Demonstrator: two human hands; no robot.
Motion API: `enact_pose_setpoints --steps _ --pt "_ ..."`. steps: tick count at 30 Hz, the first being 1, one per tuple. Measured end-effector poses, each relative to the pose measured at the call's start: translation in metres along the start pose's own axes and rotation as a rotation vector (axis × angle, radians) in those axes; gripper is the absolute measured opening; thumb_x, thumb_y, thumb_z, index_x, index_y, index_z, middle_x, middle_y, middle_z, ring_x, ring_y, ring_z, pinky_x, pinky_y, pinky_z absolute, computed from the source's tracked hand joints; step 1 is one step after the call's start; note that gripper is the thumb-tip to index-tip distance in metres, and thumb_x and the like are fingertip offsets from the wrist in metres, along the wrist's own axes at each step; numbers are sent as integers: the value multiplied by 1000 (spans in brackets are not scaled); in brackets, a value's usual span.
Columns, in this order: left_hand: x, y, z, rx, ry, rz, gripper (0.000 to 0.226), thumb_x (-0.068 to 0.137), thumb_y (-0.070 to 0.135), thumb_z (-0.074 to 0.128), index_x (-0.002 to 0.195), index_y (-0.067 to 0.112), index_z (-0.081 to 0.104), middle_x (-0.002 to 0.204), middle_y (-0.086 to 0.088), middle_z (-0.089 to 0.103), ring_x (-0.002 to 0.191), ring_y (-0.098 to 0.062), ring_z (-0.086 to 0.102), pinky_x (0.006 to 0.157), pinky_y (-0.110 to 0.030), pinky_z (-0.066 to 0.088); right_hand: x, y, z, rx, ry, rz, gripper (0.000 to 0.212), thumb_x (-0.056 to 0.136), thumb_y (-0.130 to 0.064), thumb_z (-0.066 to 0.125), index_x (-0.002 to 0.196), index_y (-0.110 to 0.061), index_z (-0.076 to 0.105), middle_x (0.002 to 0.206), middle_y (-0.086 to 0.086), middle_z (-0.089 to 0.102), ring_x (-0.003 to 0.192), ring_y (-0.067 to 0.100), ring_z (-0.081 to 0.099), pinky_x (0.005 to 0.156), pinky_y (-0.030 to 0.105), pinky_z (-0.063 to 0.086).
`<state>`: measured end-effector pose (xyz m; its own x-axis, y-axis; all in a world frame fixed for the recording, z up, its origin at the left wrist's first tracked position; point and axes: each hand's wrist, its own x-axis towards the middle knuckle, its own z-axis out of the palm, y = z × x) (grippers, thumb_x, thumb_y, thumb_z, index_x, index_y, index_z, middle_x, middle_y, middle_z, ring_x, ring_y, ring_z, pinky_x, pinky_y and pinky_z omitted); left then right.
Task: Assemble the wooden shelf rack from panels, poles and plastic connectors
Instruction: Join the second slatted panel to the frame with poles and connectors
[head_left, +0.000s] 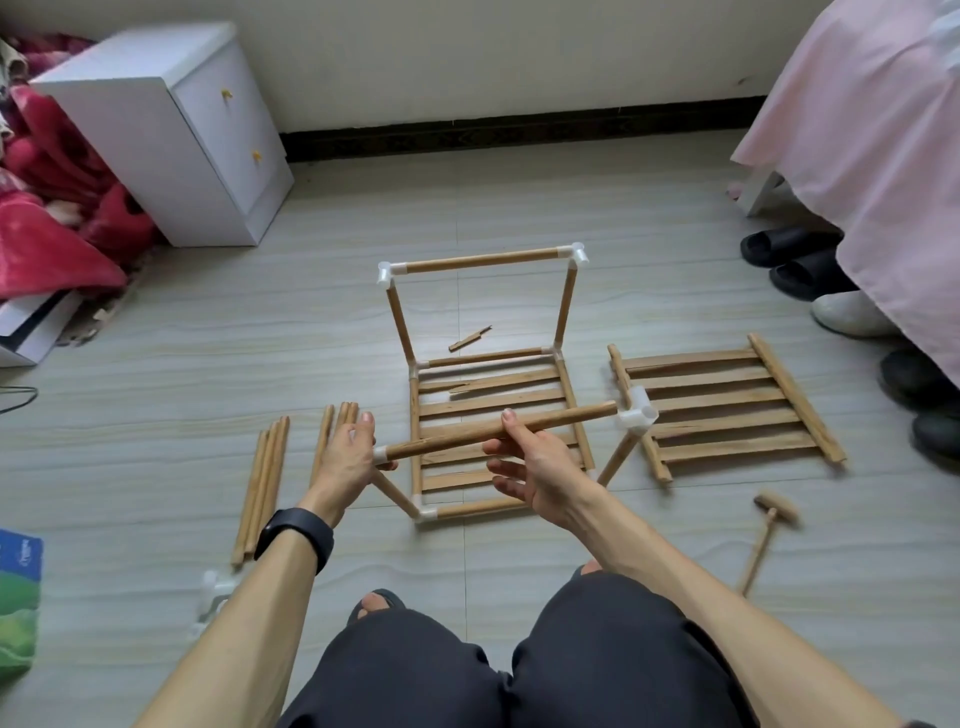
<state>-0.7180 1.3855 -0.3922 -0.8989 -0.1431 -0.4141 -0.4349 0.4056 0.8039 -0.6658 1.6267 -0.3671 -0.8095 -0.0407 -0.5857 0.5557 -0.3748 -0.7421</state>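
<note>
A half-built rack (483, 364) stands on the floor: a slatted panel framed by poles and white connectors, with an upright pole frame at its far side. My right hand (530, 462) holds a wooden pole (498, 428) across the near side, thumb on top. The pole's left end sits in a white connector (382, 456), where my left hand (350, 457) rests with straight fingers. A second white connector (638, 410) is beside the pole's right end. A loose slatted panel (727, 405) lies to the right.
Spare poles (265, 483) lie in bundles on the left. A small wooden mallet (766, 540) lies at the right. More white connectors (213, 592) sit near my left forearm. A white cabinet (171, 135) stands far left; shoes (795, 260) and a pink bedcover (883, 130) are at the right.
</note>
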Motion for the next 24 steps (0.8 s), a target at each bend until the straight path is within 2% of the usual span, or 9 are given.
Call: enact_pose_setpoints --steps 1,3,5,7,10,13,18,21,24 --pt "0 1 0 0 3 -7 47 104 58 32 102 16 52 89 -9 72 93 -26 71 100 -55 48 0 0 -1 2 -3 4 39 99 -45 61 101 -7 71 85 2 75 68 13 67 62 30 56" --pt "-1 4 2 -14 13 -21 54 105 57 32 124 11 51 89 -3 68 92 -25 72 103 -56 47 1 0 -2 14 -5 9 39 99 -45 61 98 -8 73 85 3 76 67 12 68 61 29 56" --pt "-3 5 3 -26 12 -23 58 106 54 32 146 14 42 91 6 61 89 -24 74 104 -55 47 2 1 -2 34 -9 17 39 99 -45 62 97 -8 73 86 3 76 67 13 68 60 29 56" --pt "-3 6 2 -29 5 -17 59 106 53 32 151 15 37 90 10 58 89 -23 74 106 -55 46 2 3 -3 55 -16 31 38 98 -45 63 98 -9 73 88 4 76 67 14 68 59 30 56" --pt "-3 6 2 -41 7 -23 57 106 53 32 148 14 40 98 8 58 83 -20 75 101 -52 50 0 6 -4 85 -32 57 35 97 -45 65 98 -10 73 89 5 76 67 14 69 60 32 56" --pt "-1 6 3 -29 19 -34 53 106 53 32 138 14 46 106 -2 64 80 -18 74 92 -45 54 -1 8 -7 95 -55 64 34 97 -45 66 99 -12 72 92 5 75 70 15 68 62 32 55" --pt "-3 5 1 -12 33 -32 40 105 55 32 100 20 51 99 -11 70 86 -22 73 80 -40 53 -5 9 -5 112 -58 65 33 99 -44 62 100 -12 71 89 4 73 70 16 67 64 31 54" --pt "-6 9 -1 -66 16 -70 42 106 53 33 102 17 52 96 -10 73 89 -23 73 79 -39 52 -6 13 -7 144 -77 66 35 100 -42 61 107 -9 72 90 5 72 72 16 64 63 30 52" --pt "-11 12 -7 -219 -58 -149 41 106 52 37 104 15 53 91 -4 79 93 -22 71 80 -38 48 -8 19 -11 173 -94 64 33 99 -40 62 106 -10 72 92 7 72 73 18 64 64 31 51"
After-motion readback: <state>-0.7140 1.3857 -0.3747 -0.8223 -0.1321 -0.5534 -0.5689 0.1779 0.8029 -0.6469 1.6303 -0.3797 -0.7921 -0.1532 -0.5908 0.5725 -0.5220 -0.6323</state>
